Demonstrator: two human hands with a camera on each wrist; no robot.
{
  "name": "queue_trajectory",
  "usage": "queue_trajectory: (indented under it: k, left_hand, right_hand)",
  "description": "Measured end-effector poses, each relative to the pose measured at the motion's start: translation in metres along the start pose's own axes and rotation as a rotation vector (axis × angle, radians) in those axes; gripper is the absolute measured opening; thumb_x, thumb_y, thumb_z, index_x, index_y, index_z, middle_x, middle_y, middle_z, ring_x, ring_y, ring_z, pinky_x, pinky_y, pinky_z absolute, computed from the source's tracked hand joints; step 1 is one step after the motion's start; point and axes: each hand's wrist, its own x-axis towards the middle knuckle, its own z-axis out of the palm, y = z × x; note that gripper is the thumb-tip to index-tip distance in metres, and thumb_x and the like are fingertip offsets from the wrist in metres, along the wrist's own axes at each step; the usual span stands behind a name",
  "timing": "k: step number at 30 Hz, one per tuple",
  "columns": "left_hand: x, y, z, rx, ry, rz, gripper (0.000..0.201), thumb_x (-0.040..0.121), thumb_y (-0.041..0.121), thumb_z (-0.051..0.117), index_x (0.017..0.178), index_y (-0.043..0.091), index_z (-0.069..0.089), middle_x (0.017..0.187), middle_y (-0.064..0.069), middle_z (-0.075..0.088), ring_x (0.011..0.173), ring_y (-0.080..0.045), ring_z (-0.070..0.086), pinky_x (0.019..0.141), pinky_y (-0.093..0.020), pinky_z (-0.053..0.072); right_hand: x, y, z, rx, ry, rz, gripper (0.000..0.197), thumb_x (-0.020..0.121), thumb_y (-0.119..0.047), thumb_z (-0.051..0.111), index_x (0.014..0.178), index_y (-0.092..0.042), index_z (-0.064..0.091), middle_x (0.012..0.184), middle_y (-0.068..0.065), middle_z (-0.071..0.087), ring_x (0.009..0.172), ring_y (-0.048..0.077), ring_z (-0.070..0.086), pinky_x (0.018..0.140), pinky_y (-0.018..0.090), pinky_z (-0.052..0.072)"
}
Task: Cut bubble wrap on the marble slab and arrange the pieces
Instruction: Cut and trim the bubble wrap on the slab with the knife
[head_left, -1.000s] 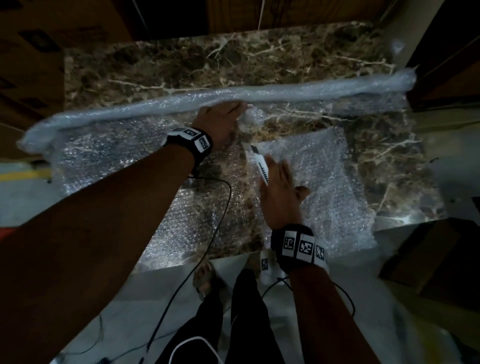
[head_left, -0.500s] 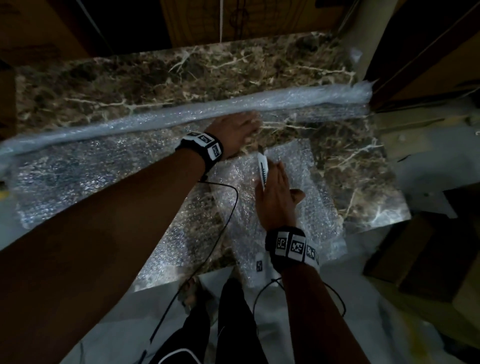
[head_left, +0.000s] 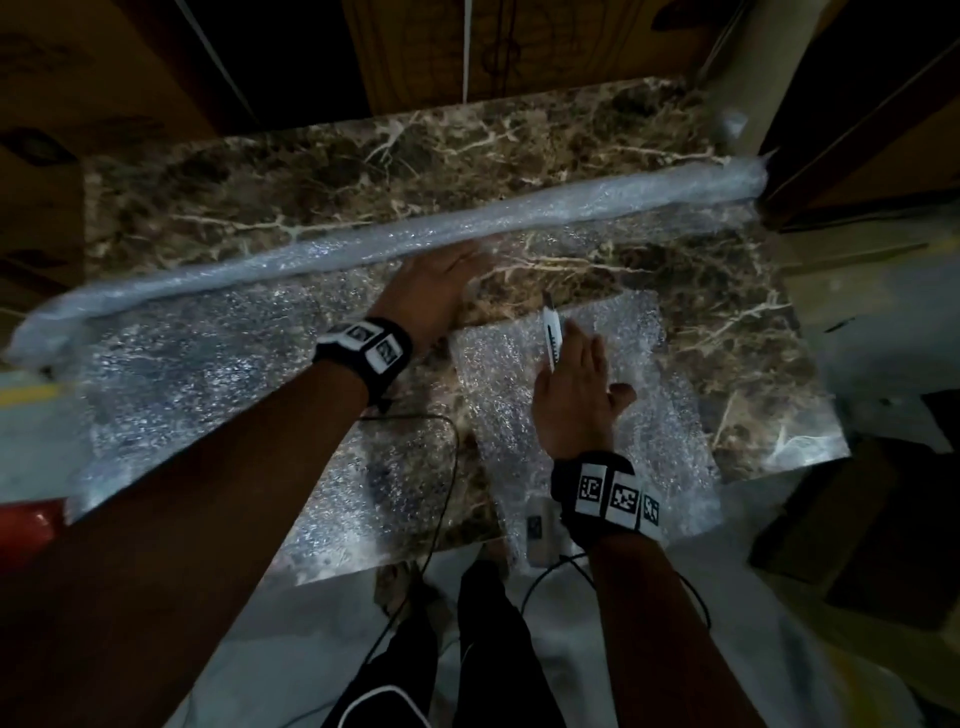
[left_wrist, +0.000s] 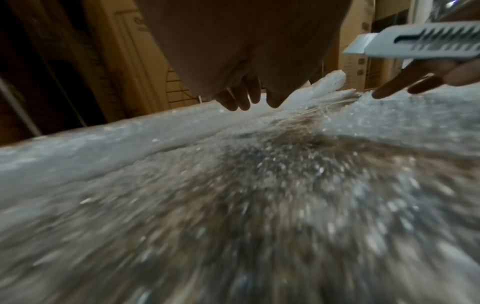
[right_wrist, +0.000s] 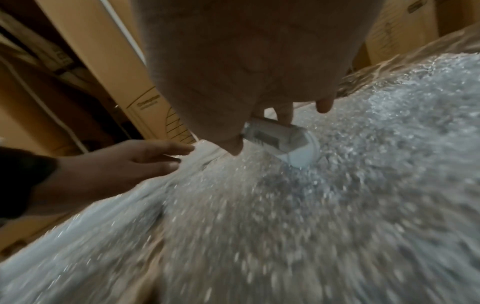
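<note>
Two sheets of clear bubble wrap lie on the brown, white-veined marble slab (head_left: 545, 150): the long sheet (head_left: 197, 374) unrolled from the bubble wrap roll (head_left: 363, 244) across the far side, and a cut rectangular piece (head_left: 613, 395) near the front right edge. Our left hand (head_left: 441, 286) lies flat, fingers straight, at the foot of the roll; our right hand (head_left: 574, 395) presses the cut piece with extended fingers while keeping the white utility knife (head_left: 551, 338) tucked against the palm. We judge this an arranging step: we should slide the piece squarely, palm flat, knife tip pointed away from the left hand. We cannot tell how the thumb holds the knife, nor whether its blade is extended; both wrist views are motion-blurred.
</note>
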Motion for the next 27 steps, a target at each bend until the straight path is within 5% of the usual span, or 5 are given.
queue_trajectory:
  k: [4,9,15,18,27]
  left_hand:
    - [-0.058,-0.034,-0.009,0.001,0.101,-0.117,0.058,0.091,-0.002,0.057,0.146,0.016,0.052,0.153,-0.011,0.048,0.134,-0.034,0.051,0.111,-0.051,0.044]
    - [-0.142,-0.068,-0.01,0.059,0.076,-0.345,0.059,0.098,0.026,0.057,0.153,0.017,0.039,0.159,-0.011,0.038,0.141,-0.033,0.043,0.114,-0.053,0.033]
    - [-0.173,-0.096,-0.022,0.1,0.059,-0.442,0.086,0.092,0.075,0.047,0.159,0.027,0.025,0.168,-0.008,0.021,0.154,-0.025,0.02,0.118,-0.056,0.018]
    - [-0.169,-0.105,-0.028,0.085,-0.03,-0.448,0.103,0.08,0.091,0.034,0.161,0.031,0.018,0.17,-0.008,0.013,0.155,-0.029,0.014,0.12,-0.061,0.011]
    - [-0.14,-0.117,-0.024,0.098,-0.124,-0.418,0.114,0.076,0.097,0.033,0.163,0.031,-0.002,0.171,-0.004,-0.009,0.158,-0.028,-0.004,0.12,-0.067,0.001]
  right_hand:
    - [-0.022,-0.024,0.006,0.021,0.022,-0.176,0.051,0.107,-0.036,0.043,0.151,-0.015,0.029,0.16,0.004,0.038,0.15,0.023,0.031,0.106,0.061,0.026]
    - [-0.035,-0.078,0.032,0.113,-0.066,-0.314,0.042,0.104,-0.033,0.05,0.139,-0.011,0.043,0.13,0.009,0.056,0.112,0.032,0.057,0.098,0.051,0.034]
    - [0.012,-0.139,0.059,0.149,-0.077,-0.414,0.057,0.096,-0.017,0.063,0.147,-0.008,0.039,0.143,0.013,0.053,0.129,0.034,0.053,0.102,0.056,0.043]
    - [0.039,-0.163,0.066,0.086,-0.163,-0.409,0.065,0.095,-0.02,0.065,0.151,-0.007,0.036,0.15,0.013,0.048,0.136,0.034,0.048,0.109,0.056,0.037]
    - [0.077,-0.164,0.071,-0.099,-0.065,-0.394,0.068,0.092,-0.037,0.065,0.151,-0.017,0.037,0.151,0.003,0.049,0.136,0.024,0.049,0.113,0.054,0.023]
